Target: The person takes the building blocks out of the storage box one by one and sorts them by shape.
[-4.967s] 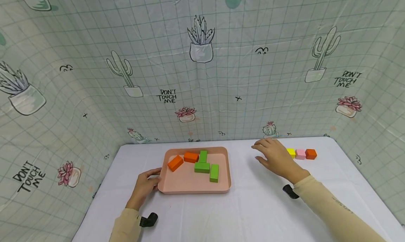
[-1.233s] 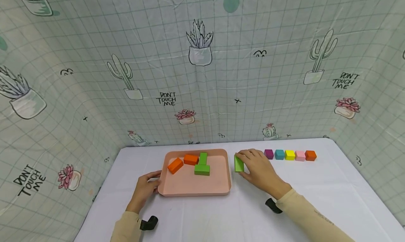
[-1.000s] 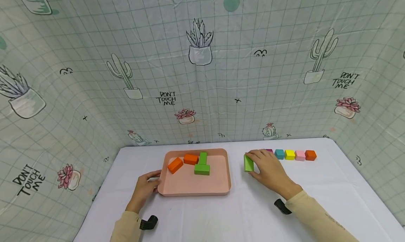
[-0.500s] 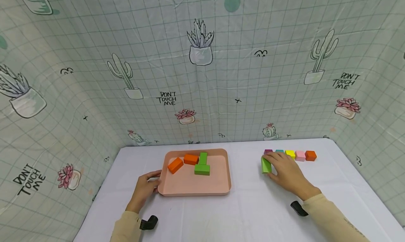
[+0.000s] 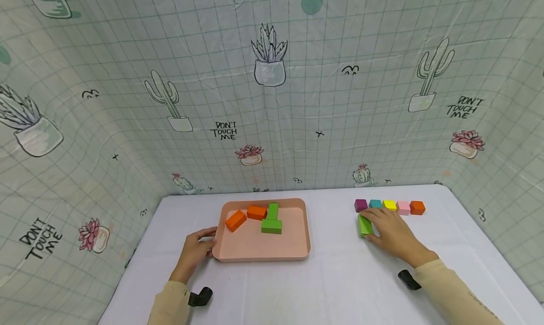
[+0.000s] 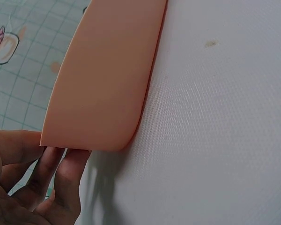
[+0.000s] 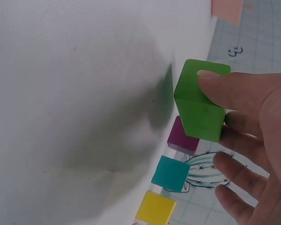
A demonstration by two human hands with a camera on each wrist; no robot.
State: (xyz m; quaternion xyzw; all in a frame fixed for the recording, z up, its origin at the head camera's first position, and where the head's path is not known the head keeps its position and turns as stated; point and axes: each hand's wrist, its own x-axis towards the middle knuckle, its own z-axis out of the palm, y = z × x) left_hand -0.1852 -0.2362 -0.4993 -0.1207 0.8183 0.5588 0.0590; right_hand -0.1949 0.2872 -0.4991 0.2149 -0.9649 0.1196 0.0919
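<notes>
Your right hand (image 5: 393, 231) pinched a green block (image 7: 201, 119) near the purple cube (image 5: 360, 205); your left hand (image 5: 194, 251) touched the tray (image 5: 255, 247), grip unclear.

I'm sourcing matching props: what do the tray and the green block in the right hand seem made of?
Tray: probably plastic, matte; its wall is smooth and evenly colored, with a rounded corner.
Green block: perhaps painted wood or plastic, fairly matte; its flat faces show no clear grain.
</notes>
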